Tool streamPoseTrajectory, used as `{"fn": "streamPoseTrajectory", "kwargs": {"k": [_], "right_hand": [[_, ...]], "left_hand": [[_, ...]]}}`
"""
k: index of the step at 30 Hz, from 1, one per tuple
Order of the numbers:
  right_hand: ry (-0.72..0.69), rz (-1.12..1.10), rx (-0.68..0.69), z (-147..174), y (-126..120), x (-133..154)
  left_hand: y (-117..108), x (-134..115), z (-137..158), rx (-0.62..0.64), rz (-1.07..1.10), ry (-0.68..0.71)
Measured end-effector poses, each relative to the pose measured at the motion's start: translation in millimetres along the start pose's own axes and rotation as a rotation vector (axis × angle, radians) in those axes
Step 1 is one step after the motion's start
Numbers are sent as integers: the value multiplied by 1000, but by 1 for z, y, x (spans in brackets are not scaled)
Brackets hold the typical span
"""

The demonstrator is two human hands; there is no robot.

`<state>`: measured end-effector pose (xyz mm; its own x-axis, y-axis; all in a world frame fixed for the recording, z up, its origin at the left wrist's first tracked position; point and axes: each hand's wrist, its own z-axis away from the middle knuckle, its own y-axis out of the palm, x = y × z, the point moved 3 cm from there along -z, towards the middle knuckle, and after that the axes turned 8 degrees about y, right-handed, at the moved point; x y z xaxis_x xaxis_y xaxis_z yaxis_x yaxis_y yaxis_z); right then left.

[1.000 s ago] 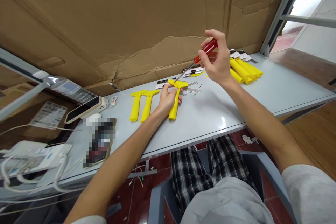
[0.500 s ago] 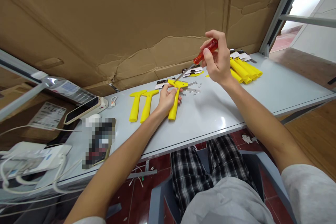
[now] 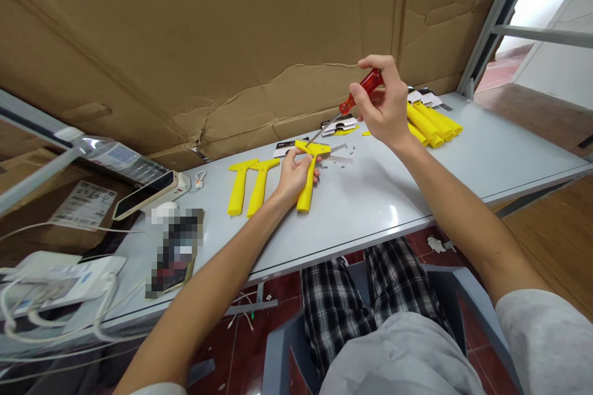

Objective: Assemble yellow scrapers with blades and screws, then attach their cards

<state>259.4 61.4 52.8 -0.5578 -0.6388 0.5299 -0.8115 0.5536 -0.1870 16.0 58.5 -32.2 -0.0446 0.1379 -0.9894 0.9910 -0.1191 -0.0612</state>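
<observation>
My left hand [image 3: 296, 174] is closed around the neck of a yellow scraper [image 3: 306, 191], whose wide head points away from me. In my right hand [image 3: 384, 102] is a screwdriver [image 3: 361, 91] with a red handle, slanting down to the left. Its tip meets the left part of the scraper's head; the exact contact point is too small to make out. Just right of the head lie thin metal blades [image 3: 340, 160] and several small screws [image 3: 343, 166]. Two more yellow scrapers [image 3: 237, 188] lie side by side to the left of my left hand.
Several yellow handles [image 3: 433, 123] are piled at the right, by black-and-white packets [image 3: 428, 97]. Similar packets [image 3: 340, 125] lie along the cardboard wall [image 3: 259, 31]. On the left are a phone [image 3: 146, 194], a plastic bottle [image 3: 120, 157] and white cables with a power strip [image 3: 88, 278].
My right fingers have shifted slightly on the screwdriver's handle, the thumb moving left. The scraper and my left hand stay almost where they were.
</observation>
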Motion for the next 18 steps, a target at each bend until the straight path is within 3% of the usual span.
{"fn": "streamPoseTrajectory", "kwargs": {"k": [11,18], "right_hand": [[-46,-22,41,5,-2,6],[44,8,30,0,-1,-1]], "left_hand": [[1,-1,0,0,6,4],[1,-2,1,-9,-18,0]]}}
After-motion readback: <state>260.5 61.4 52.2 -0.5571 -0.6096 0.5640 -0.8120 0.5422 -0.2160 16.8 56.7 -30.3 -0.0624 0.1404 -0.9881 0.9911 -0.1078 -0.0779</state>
